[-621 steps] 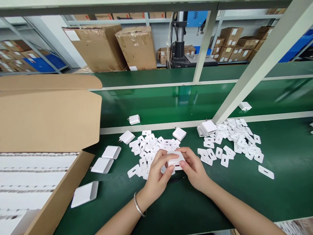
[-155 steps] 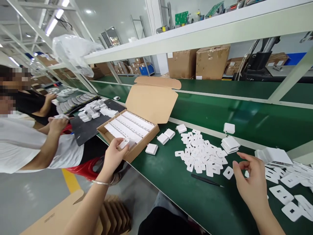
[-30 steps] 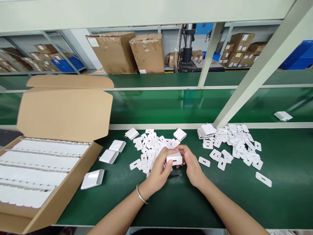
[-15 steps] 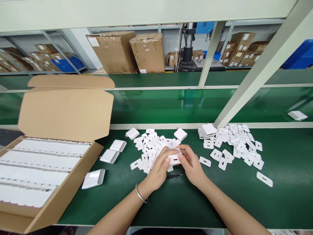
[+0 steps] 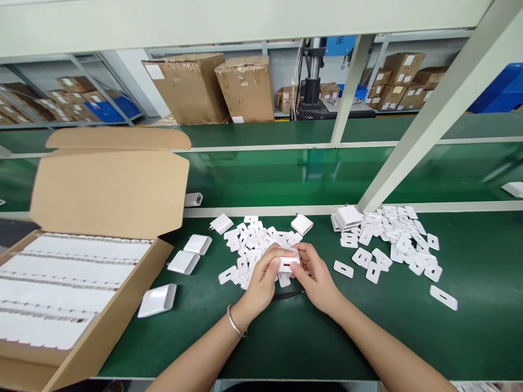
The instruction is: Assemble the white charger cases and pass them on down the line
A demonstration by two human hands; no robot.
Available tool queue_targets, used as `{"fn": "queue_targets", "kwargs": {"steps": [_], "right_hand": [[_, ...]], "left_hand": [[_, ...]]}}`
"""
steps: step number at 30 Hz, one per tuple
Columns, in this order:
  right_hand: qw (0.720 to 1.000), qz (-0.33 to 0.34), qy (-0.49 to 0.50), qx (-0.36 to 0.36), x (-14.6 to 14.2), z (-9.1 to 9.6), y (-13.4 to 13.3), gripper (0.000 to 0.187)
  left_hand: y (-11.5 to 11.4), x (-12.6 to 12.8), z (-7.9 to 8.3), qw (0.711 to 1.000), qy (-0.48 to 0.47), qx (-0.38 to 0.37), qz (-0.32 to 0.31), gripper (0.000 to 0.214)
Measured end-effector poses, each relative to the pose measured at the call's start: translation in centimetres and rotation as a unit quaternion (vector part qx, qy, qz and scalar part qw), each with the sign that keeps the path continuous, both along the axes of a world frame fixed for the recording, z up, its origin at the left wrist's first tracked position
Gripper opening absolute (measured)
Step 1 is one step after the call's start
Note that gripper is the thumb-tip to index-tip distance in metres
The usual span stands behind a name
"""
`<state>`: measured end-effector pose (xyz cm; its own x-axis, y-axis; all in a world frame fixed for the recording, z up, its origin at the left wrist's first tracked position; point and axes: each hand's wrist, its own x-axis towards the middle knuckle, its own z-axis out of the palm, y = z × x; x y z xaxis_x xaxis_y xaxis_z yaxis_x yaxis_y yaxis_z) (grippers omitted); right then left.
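Note:
My left hand (image 5: 264,275) and my right hand (image 5: 314,276) are both closed around a white phone charger (image 5: 288,263). Its end with a dark reddish slot faces me, and my thumbs press near that slot. Under and behind my hands spreads a heap of small white slotted end plates (image 5: 250,247). Black tweezers (image 5: 288,295) lie on the green bench just below my fingers. A white charger with prongs (image 5: 302,224) rests behind the heap, and another (image 5: 221,224) sits at its back left.
An open cardboard box (image 5: 118,321) with rows of white pieces stands at left. Open white housings (image 5: 157,300) lie beside it. Right of my hands are a second plate heap (image 5: 402,239) and stacked chargers (image 5: 347,217). A slanted post (image 5: 425,114) rises beyond, before the green conveyor belt (image 5: 261,179).
On the belt, a white piece at the far right has shifted further right, and another has appeared beside the box lid. My hands and the charger moved slightly left.

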<state>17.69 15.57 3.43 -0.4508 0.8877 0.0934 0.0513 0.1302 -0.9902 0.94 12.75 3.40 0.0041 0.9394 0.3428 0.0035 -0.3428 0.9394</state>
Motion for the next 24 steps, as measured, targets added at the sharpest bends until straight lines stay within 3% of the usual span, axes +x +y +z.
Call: {"fn": "queue_targets", "kwargs": {"steps": [4, 10, 19, 24], "right_hand": [[0.999, -0.003, 0.041, 0.026, 0.0, 0.2, -0.1, 0.041], [0.995, -0.002, 0.048, 0.086, 0.4, 0.7, -0.2, 0.044], [0.995, 0.011, 0.038, 0.093, 0.6, 1.0, -0.3, 0.043], [0.997, 0.024, 0.021, 0.071, 0.6, 1.2, -0.3, 0.041]], "left_hand": [[-0.6, -0.2, 0.0, 0.999, 0.040, 0.011, -0.020, 0.037], [-1.1, -0.8, -0.1, 0.996, 0.033, 0.020, -0.083, 0.058], [-1.1, -0.7, 0.8, 0.989, 0.108, 0.091, -0.052, 0.038], [-1.0, -0.5, 0.6, 0.991, 0.111, 0.072, -0.020, 0.037]]}}
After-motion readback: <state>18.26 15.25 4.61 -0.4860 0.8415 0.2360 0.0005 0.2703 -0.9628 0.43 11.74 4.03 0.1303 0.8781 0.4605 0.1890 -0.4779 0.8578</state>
